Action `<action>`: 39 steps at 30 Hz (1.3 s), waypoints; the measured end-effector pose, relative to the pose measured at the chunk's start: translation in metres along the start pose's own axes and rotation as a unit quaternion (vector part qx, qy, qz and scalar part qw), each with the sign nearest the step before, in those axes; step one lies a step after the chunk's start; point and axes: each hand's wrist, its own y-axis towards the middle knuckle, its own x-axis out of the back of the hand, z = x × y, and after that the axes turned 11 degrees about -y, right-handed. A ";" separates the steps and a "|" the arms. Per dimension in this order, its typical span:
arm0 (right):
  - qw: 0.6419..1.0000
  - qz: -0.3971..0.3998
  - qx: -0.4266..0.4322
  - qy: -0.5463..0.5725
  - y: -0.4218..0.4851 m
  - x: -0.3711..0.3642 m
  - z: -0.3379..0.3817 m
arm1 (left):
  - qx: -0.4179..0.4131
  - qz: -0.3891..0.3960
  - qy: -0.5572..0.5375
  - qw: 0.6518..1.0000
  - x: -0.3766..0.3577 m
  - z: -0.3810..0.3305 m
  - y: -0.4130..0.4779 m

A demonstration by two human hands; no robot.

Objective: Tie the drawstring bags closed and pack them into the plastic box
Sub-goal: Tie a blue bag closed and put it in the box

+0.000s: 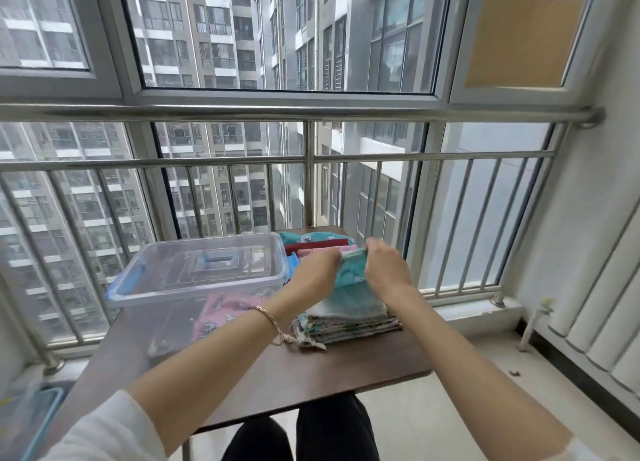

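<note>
A teal patterned drawstring bag (349, 277) is lifted at its top above a flat stack of bags (349, 322) on the brown table (294, 374). My left hand (317, 275) grips the bag's top edge from the left. My right hand (382, 266) pinches the same edge from the right; it is blurred. A clear plastic box (166, 308) with blue latches stands at the left, its lid (207, 266) resting on top. A pink bag (225, 311) shows through its wall.
More folded bags (311, 244) in red, pink and teal lie at the table's far edge behind my hands. A steel railing (308, 155) and window run close behind the table. A white radiator (599, 315) lines the right wall. A blue-rimmed bin (38, 419) sits on the floor at the left.
</note>
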 end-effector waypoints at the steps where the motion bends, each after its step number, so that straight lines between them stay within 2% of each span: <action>1: 0.998 -0.053 -0.007 0.023 0.002 0.007 0.001 | -0.021 -0.027 -0.020 0.999 0.007 -0.006 0.001; 3: 0.991 -0.122 0.002 0.056 0.007 0.023 0.004 | -0.052 -0.064 -0.063 0.995 0.023 -0.016 0.000; 6: 0.983 -0.147 0.035 0.103 0.012 0.046 0.007 | -0.067 -0.065 -0.105 0.990 0.046 -0.023 -0.007; 9: 0.984 -0.088 0.071 0.135 0.011 0.063 0.015 | -0.070 -0.038 -0.098 0.992 0.062 -0.020 -0.025; 12: 0.977 0.034 0.106 0.181 0.003 0.069 0.031 | -0.064 -0.030 -0.083 0.994 0.076 -0.007 -0.053; 15: 0.957 0.156 0.147 0.193 -0.008 0.065 0.055 | -0.029 -0.009 -0.092 0.995 0.088 0.016 -0.083; 19: 0.934 0.240 0.183 0.190 -0.023 0.056 0.083 | 0.037 0.014 -0.102 0.994 0.109 0.057 -0.115; 21: 0.925 0.266 0.199 0.185 -0.028 0.049 0.095 | 0.065 0.027 -0.099 0.993 0.117 0.078 -0.128; 25: 0.926 0.257 0.195 0.196 -0.031 0.042 0.111 | 0.071 0.000 -0.054 0.996 0.131 0.106 -0.143; 30: 0.904 0.254 0.165 0.301 -0.026 0.028 0.099 | 0.088 -0.037 -0.166 0.982 0.148 0.130 -0.156; 33: 0.902 0.212 0.149 0.346 -0.027 0.024 0.088 | 0.117 -0.115 -0.241 0.957 0.155 0.137 -0.160; 35: 0.883 0.207 0.122 0.403 -0.029 0.022 0.079 | 0.147 -0.155 -0.326 0.921 0.157 0.147 -0.162; 39: 0.827 0.251 0.115 0.490 -0.029 0.027 0.083 | 0.160 -0.147 -0.557 0.801 0.149 0.143 -0.160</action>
